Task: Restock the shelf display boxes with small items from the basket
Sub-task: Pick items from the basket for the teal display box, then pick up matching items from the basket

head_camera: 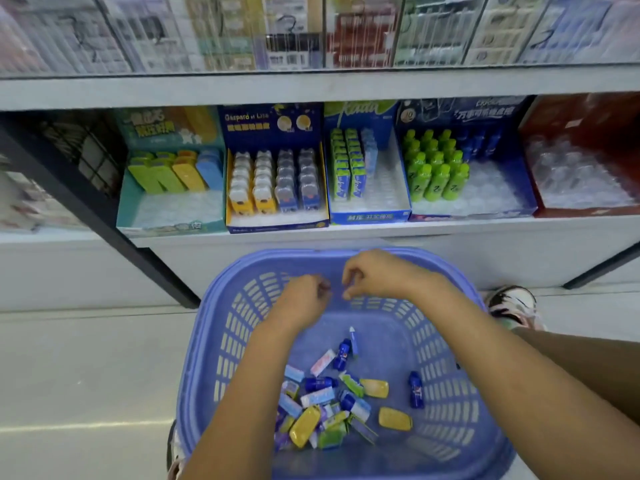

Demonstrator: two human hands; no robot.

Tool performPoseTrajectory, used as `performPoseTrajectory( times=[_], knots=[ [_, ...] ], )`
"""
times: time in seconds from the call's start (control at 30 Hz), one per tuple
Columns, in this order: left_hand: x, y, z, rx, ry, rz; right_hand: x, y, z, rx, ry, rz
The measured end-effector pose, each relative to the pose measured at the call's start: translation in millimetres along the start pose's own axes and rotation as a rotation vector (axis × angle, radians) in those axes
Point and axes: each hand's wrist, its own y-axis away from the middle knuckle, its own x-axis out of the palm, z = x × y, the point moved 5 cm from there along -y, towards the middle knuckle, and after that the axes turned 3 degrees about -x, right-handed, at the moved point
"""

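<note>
Both my hands hang close together over the far side of the blue basket (214,344), the left hand (304,297) and the right hand (372,277) with fingers curled in toward each other. Whether they pinch anything I cannot tell, since the fingertips are blurred. The small items (329,407) lie loose on the basket floor, below the hands and nearer to me, untouched. Beyond the basket, five display boxes (277,223) stand in a row on the shelf (450,237), each partly filled.
</note>
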Motion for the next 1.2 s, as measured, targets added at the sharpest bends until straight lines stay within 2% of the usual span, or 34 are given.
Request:
performPoseTrajectory(
  times=[0.1,0.2,0.27,0.43,0.57,0.7,0.87,0.93,1.03,1.1,1.2],
  knots=[
    [46.8,11.7,45.4,-0.143,-0.122,0.324,75.6,-6.9,-31.8,0.162,0.036,0.272],
    [86.3,27.5,73.5,-0.16,-0.314,0.602,126.8,-9.6,-57.6,0.269,0.008,0.332],
    [102.6,32.1,82.1,-0.159,-0.385,0.689,150.4,-12.0,-69.2,0.343,-0.038,0.311],
    [124.7,17.8,64.1,-0.021,-0.25,0.572,180.0,-20.8,-90.5,0.536,-0.177,0.133],
    [152.2,13.9,50.8,0.07,-0.285,0.592,183.3,-29.9,-93.8,0.506,-0.19,0.153],
    [169.8,17.4,50.9,0.133,-0.417,0.631,176.7,-36.2,-100.6,0.429,-0.233,0.094],
    [174.4,17.0,56.8,0.103,-0.524,0.591,188.0,-31.6,-104.4,0.475,-0.31,0.058],
    [173.3,16.6,61.7,0.088,-0.558,0.586,189.9,-33.0,-101.5,0.47,-0.265,0.068],
    [163.4,13.8,65.7,0.04,-0.466,0.55,185.5,-35.0,-97.9,0.505,-0.249,0.113],
    [151.7,8.0,69.6,-0.051,-0.284,0.495,181.5,-34.7,-98.0,0.554,-0.392,0.151],
    [130.4,-2.9,76.4,-0.248,0.021,0.448,167.1,-26.5,-86.0,0.56,-0.877,0.236]
  ],
)
